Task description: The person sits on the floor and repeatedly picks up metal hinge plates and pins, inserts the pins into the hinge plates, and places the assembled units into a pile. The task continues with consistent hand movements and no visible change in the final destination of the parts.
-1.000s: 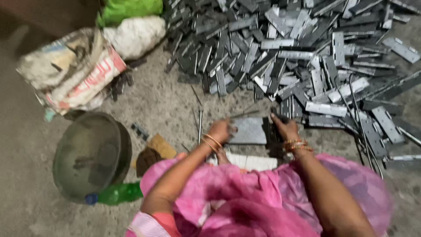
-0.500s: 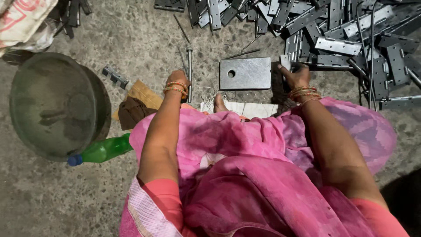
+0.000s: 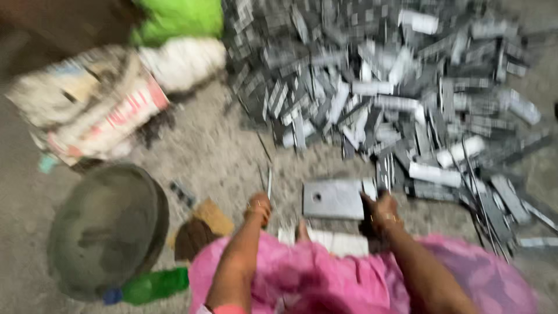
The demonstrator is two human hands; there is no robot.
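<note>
Tilted up and away since half a second ago, now taking in far more of the heap and the sacks, with both hands and the plate sitting lower in view. Blurring heavily throughout.

Resting at the right edge of the flat grey metal plate (image 3: 333,199), right hand (image 3: 381,208) with fingers curled close against it; cannot tell whether actually pinching the plate or only touching it. Lying flat on the concrete floor (image 3: 221,151), plate showing one round hole near its left end. Reaching forward on the other side, left hand (image 3: 258,208) with bangles at the wrist, fingers folded down toward a thin metal rod (image 3: 269,183) just ahead of it; grip too smeared to tell whether closing on anything. Sitting apart from the plate, left hand leaving a gap of bare floor between.

Showing below the plate, a pale flat slab (image 3: 328,241) partly covered by pink clothing (image 3: 325,279). Spreading beyond the plate and to its right, a large heap of grey metal pieces (image 3: 378,87). Lying left of the left hand, a brown block (image 3: 200,229), then a round dark pan (image 3: 107,229) and a green plastic bottle (image 3: 152,285) beside it. Piling up further off at upper left, printed sacks (image 3: 99,104) and a green bag (image 3: 177,17).
</note>
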